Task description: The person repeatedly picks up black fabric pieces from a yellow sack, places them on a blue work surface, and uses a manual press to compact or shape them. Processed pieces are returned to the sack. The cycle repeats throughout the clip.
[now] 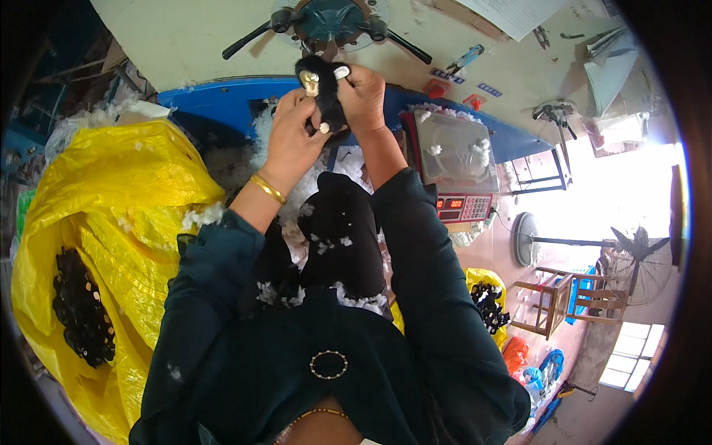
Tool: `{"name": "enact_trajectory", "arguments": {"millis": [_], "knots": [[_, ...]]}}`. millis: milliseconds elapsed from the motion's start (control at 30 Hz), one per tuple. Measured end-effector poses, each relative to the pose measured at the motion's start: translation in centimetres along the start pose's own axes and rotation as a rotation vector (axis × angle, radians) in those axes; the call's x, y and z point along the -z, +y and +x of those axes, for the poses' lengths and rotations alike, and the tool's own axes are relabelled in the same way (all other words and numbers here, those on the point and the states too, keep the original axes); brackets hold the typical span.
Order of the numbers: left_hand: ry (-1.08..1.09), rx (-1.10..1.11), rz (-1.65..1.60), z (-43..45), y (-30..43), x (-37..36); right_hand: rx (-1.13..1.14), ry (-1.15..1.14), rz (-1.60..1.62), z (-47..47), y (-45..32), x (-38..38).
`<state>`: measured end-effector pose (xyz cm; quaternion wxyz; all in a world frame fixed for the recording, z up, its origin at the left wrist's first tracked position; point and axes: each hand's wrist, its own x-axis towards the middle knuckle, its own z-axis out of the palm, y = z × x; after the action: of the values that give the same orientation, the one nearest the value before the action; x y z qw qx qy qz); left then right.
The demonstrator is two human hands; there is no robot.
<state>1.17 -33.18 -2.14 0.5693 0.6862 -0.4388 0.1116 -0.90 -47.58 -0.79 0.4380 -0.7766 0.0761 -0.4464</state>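
Observation:
A small black plush toy [328,100] with a shiny gold patch and a pale ear or paw is held up at the edge of a pale machine panel. My left hand [292,139], below a gold bangle [268,189], grips its lower left side. On the other side, my right hand [362,99] has its fingers wrapped around the toy. Just beyond the toy's top end is a metal nozzle [330,49], under a dark green round fitting [328,19] with black lever handles. Whether the toy sits on the nozzle is hidden.
On the left, a large yellow woven sack [122,167] holds black plush pieces [83,306]. A digital weighing scale [456,158] stands at right. Red knobs [435,88] and blue-handled snips [466,58] are on the panel. White fibre stuffing [297,206] covers my lap area.

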Motion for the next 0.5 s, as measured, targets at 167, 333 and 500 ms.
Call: {"name": "enact_trajectory", "arguments": {"millis": [167,333,500], "knots": [[-0.08,0.124,0.025,0.9,0.1,0.1,0.053,0.026,-0.153,0.9,-0.4,0.1],[-0.081,0.105,-0.191,-1.6,-1.4,0.2,0.064,-0.054,-0.258,-0.7,-1.6,1.0],[-0.204,0.369,-0.276,1.6,-0.6,1.5,-0.08,0.029,-0.132,2.0,-3.4,0.3]]}}
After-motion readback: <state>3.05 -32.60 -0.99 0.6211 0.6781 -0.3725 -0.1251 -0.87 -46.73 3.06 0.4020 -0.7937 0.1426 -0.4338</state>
